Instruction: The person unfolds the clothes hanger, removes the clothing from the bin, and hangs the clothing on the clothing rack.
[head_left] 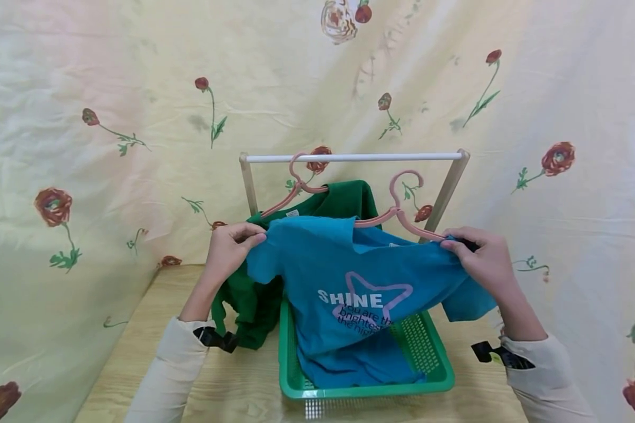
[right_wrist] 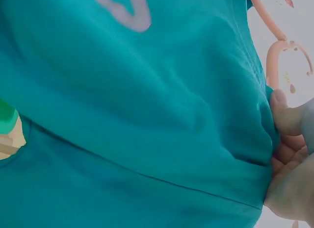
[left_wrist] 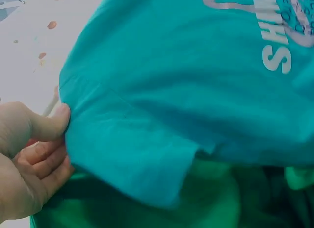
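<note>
A blue T-shirt [head_left: 317, 258] with a star and "SHINE" print is spread between both hands, a pink hanger [head_left: 397, 210] inside its neck. My left hand [head_left: 231, 249] pinches the shirt at one shoulder, by the short sleeve [left_wrist: 127, 154]. At the opposite shoulder my right hand [head_left: 484, 258] pinches the cloth, thumb in front, close to the end of the hanger arm. The hanger's hook stands up below the rail and apart from it. The shirt's lower part hangs into a green basket [head_left: 367, 392]. In the right wrist view, the hanger [right_wrist: 274, 56] shows beside the thumb.
Behind the shirt, a green garment [head_left: 349, 197] hangs on another pink hanger [head_left: 296, 170] from the white rail [head_left: 349, 157] of a wooden-legged rack [head_left: 447, 191]. The rack and basket stand on a wooden table [head_left: 233, 388]. A flowered curtain [head_left: 137, 147] surrounds the back and sides.
</note>
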`<state>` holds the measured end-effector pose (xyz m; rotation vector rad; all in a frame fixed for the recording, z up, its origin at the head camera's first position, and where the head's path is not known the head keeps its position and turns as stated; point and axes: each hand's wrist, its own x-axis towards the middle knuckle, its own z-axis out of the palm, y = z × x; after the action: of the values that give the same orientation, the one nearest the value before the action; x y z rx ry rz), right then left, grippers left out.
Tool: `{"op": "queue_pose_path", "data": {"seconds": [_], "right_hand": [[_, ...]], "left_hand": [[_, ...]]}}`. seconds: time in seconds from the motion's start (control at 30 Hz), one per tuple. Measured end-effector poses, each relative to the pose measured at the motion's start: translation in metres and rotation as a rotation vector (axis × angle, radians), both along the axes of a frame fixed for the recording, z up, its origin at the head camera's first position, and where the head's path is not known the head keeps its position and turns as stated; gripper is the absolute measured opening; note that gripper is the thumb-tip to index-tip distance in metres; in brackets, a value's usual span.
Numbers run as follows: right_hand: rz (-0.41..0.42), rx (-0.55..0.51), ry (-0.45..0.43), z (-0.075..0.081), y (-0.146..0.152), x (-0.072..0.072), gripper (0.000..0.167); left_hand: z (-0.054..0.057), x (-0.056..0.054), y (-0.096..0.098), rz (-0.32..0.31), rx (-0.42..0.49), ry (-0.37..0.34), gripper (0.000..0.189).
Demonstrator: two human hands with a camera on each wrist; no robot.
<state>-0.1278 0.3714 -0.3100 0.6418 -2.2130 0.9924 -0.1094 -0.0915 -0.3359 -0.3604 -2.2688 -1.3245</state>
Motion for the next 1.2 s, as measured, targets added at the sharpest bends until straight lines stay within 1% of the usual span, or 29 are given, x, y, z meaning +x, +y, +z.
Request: {"op": "queue_pose_path", "data": {"seconds": [0.07, 0.13, 0.2, 0.3, 0.4, 0.47, 0.53, 0.63, 0.73, 0.8, 0.9, 1.0, 1.2], "right_hand": [[0.003, 0.001, -0.014, 0.001, -0.001, 0.0, 0.013], [0.004, 0.025, -0.019, 0.001, -0.006, 0.0, 0.013], [0.021, 0.041, -0.026, 0.0, -0.012, -0.001, 0.012], [0.053, 0.058, -0.042, -0.003, -0.021, -0.002, 0.012], [0.067, 0.081, -0.055, -0.005, -0.028, -0.003, 0.013], [0.069, 0.101, -0.073, -0.006, -0.031, -0.003, 0.014], [0.064, 0.128, -0.11, -0.006, -0.031, -0.003, 0.015], [0.073, 0.154, -0.185, -0.004, -0.028, -0.002, 0.019], [0.076, 0.183, -0.235, -0.003, -0.021, -0.001, 0.024], [0.073, 0.203, -0.246, -0.003, -0.017, -0.002, 0.025], [0.07, 0.24, -0.254, -0.003, -0.011, -0.003, 0.025], [0.092, 0.251, -0.261, -0.002, -0.008, -0.004, 0.023], [0.119, 0.208, -0.254, 0.0, -0.004, -0.003, 0.019]], "left_hand": [[0.002, 0.0, 0.004, -0.026, -0.006, 0.005, 0.022], [0.005, -0.001, 0.011, -0.073, -0.024, 0.016, 0.028], [0.007, -0.002, 0.019, -0.119, -0.058, 0.015, 0.032], [0.011, -0.004, 0.031, -0.175, -0.137, -0.012, 0.034], [0.013, -0.004, 0.039, -0.194, -0.205, -0.059, 0.03], [0.014, -0.003, 0.042, -0.188, -0.229, -0.074, 0.027], [0.014, -0.002, 0.044, -0.168, -0.238, -0.077, 0.026], [0.013, 0.0, 0.043, -0.124, -0.234, -0.068, 0.025], [0.013, 0.001, 0.041, -0.09, -0.224, -0.054, 0.025], [0.013, 0.002, 0.039, -0.067, -0.217, -0.046, 0.026], [0.014, 0.003, 0.037, -0.05, -0.212, -0.037, 0.026], [0.013, 0.003, 0.035, -0.041, -0.209, -0.031, 0.026], [0.009, 0.001, 0.031, -0.057, -0.211, -0.034, 0.026]]}}
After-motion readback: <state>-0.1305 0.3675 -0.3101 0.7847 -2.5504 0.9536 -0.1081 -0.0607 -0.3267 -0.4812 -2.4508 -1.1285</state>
